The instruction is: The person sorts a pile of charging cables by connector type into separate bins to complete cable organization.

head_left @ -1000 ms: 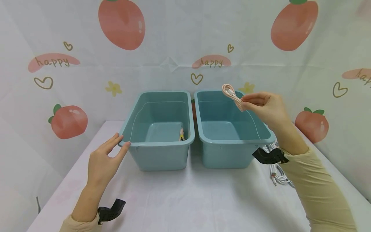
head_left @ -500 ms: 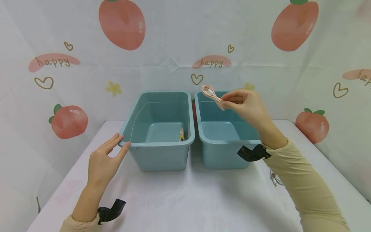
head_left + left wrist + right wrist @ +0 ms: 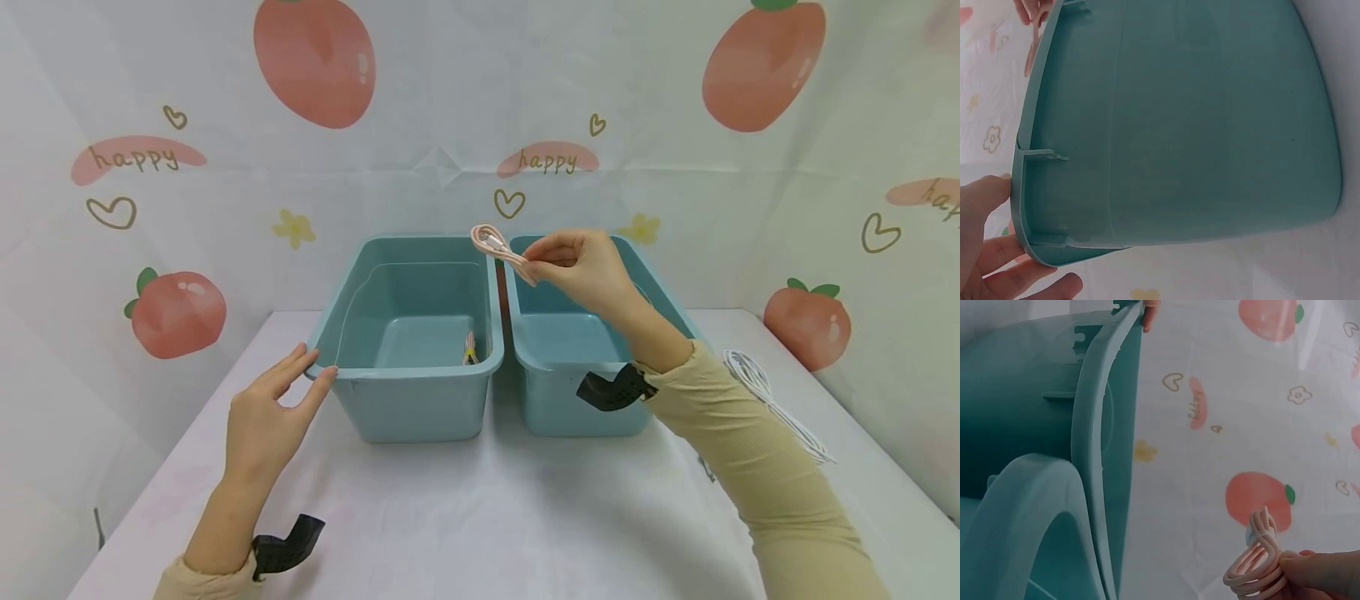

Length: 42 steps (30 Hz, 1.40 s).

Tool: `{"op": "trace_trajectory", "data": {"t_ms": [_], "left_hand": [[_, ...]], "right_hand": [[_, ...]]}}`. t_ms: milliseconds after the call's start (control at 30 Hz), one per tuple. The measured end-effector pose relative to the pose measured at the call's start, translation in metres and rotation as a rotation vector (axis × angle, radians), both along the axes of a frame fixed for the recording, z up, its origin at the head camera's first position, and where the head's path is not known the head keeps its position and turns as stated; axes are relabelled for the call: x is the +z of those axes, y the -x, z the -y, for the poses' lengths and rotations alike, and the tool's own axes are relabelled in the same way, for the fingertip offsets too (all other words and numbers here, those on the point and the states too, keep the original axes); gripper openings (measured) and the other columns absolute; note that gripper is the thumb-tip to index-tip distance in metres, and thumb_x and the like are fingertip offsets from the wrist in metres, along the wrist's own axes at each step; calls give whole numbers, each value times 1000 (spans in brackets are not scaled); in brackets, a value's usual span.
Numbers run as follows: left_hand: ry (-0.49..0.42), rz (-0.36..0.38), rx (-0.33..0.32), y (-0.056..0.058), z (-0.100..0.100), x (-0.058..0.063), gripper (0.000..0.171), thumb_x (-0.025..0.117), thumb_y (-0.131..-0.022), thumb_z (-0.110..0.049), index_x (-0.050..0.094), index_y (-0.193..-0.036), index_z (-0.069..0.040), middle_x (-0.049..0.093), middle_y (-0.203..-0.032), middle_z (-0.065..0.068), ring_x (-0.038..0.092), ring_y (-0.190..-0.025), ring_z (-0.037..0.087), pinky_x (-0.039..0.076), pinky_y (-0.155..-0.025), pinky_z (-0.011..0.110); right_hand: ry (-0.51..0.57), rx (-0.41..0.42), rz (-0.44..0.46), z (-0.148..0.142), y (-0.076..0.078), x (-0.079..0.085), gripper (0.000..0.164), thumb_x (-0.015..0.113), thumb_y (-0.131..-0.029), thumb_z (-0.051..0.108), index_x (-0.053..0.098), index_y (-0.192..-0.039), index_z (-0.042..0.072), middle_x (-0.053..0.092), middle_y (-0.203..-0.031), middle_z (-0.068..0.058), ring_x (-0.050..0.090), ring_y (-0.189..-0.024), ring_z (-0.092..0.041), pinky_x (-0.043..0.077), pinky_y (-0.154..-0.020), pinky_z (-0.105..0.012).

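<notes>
My right hand (image 3: 585, 267) pinches a coiled pale pink charging cable (image 3: 504, 248) with a white connector, above the gap between two blue-green plastic bins. In the right wrist view the cable (image 3: 1259, 562) hangs at the thumb and fingertips, apart from the bin rims. My left hand (image 3: 266, 425) holds the near left corner of the left bin (image 3: 412, 408), its thumb and fingers on either side of the rim. Another small bundled cable (image 3: 470, 350) with a yellow tie lies inside that bin, at its right wall. The right bin (image 3: 585, 408) is partly hidden by my right hand and forearm.
White coiled cables (image 3: 772, 400) lie on the table to the right of the bins, partly covered by my right sleeve. A white cloth backdrop (image 3: 420, 83) with printed fruit rises behind. The two bins stand close side by side on the white tabletop (image 3: 465, 517).
My right hand has carried the pink cable leftward, from above the right bin to the gap beside the left bin. More white cable shows at right. My left hand has stayed put.
</notes>
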<state>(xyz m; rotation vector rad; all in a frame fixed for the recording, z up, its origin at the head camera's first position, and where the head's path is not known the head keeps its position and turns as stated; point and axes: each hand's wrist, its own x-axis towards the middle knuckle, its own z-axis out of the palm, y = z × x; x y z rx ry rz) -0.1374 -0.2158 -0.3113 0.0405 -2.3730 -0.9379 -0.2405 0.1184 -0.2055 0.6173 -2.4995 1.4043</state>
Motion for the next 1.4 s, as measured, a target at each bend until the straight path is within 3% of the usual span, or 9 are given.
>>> {"op": "trace_trajectory", "data": {"t_ms": [233, 767, 1200, 1400], "left_hand": [[-7, 11, 6, 0, 0, 0, 44, 68, -85, -33, 63, -123, -11, 58, -131, 9, 54, -123, 31, 45, -96, 49], [7, -3, 5, 0, 1, -1, 44, 68, -85, -32, 63, -122, -8, 58, -131, 11, 53, -123, 34, 45, -97, 52], [9, -16, 3, 1, 0, -1, 43, 68, -85, -31, 63, -121, -8, 58, -130, 12, 54, -122, 34, 45, -97, 52], [8, -21, 2, 1, 0, 0, 43, 68, -85, -30, 63, -121, -8, 59, -130, 12, 54, -122, 34, 45, -96, 52]], "right_hand": [[29, 2, 39, 18, 7, 1, 17, 68, -84, 11, 70, -98, 3, 73, -97, -14, 68, -77, -6, 53, -81, -31], [19, 20, 80, 52, 37, -1, 15, 68, -84, 10, 70, -95, 0, 72, -96, -17, 69, -80, -19, 52, -73, -26], [42, -45, 173, 74, 59, -5, 15, 64, -87, 9, 69, -98, 2, 70, -105, -16, 63, -101, -22, 53, -77, -29], [112, -69, 226, 85, 66, -6, 16, 63, -86, 6, 69, -99, 0, 69, -106, -18, 62, -103, -23, 53, -76, -28]]}}
